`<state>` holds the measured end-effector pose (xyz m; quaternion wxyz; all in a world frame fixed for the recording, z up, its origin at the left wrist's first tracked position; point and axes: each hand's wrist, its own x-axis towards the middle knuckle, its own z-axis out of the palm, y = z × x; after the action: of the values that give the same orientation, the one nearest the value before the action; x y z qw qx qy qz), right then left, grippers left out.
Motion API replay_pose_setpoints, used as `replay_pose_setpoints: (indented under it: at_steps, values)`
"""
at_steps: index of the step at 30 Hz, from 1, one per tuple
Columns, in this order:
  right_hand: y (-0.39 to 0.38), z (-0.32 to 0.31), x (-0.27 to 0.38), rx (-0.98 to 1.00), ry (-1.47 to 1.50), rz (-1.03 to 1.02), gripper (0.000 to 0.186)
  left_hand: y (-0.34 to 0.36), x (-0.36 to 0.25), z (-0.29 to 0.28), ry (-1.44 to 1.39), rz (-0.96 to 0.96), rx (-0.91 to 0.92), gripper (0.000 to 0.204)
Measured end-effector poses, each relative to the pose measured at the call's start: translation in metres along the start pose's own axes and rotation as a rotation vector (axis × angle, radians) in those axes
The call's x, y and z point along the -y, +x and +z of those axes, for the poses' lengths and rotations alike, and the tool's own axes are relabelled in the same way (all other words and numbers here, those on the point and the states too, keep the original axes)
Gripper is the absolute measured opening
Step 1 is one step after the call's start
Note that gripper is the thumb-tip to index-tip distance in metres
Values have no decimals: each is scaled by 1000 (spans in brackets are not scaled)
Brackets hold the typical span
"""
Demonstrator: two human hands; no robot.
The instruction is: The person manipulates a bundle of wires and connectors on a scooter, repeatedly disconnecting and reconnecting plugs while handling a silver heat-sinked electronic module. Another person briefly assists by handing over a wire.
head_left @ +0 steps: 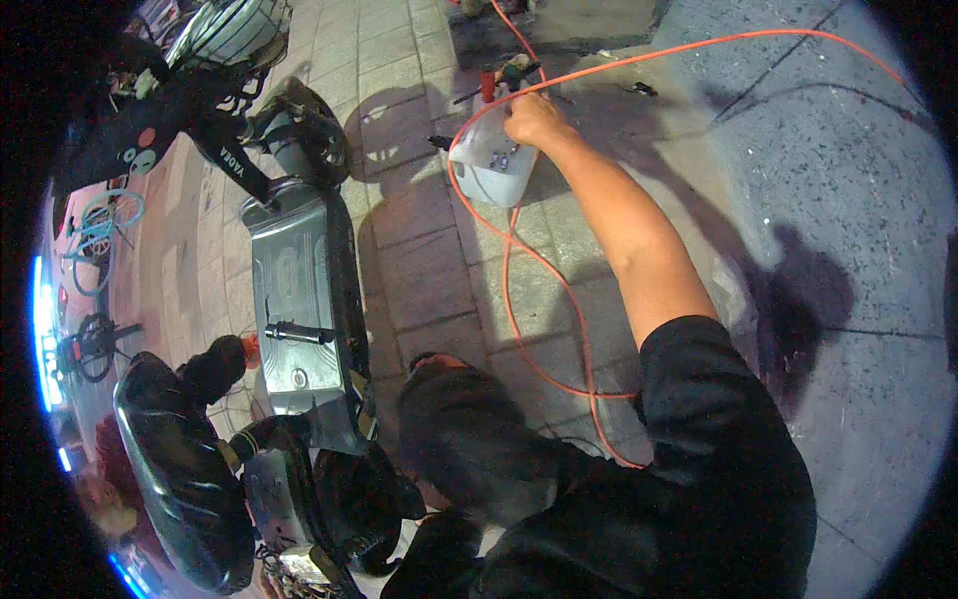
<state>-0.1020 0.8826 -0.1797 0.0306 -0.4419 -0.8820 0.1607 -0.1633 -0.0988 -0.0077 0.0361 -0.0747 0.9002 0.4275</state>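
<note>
My right hand (536, 122) reaches far forward to a white plastic jug (491, 188) standing on the paving. Its fingers are curled at the jug's upper edge, and what they hold, if anything, is hidden. Small metal parts (502, 160) show in the jug, and a red-handled tool (488, 84) sticks up at its far side. An orange hose (584, 70) passes over the jug close to my hand. My left hand is out of sight. To the left, a dark rod-shaped tool (299, 332) lies across the footboard (299, 255) of a scooter.
The scooter's black seat (185, 479) and its exposed rear end (289, 509) fill the lower left. Loops of the orange hose cross the paving (419, 270) beside my knee (449, 399). A turquoise bicycle (95, 240) stands at far left. Grey slabs (858, 250) lie at right.
</note>
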Motion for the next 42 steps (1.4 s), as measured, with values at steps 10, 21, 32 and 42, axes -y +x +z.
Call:
replay_pose_setpoints:
  at_steps: [10,21,32,42]
  values:
    - [16,19,8,38,-594,-239,41,-19,22,-47,-37,11,-39,46]
    - [-135,-70,-41,-269,461,69,38,-23,52,-53,-117,42,-32,46]
    - [-274,-76,-8,-111,1678,175,22,-41,15,-29,-33,58,-182,53]
    - [-396,-85,196,753,1323,-415,31,-124,-46,44,-33,143,-611,47]
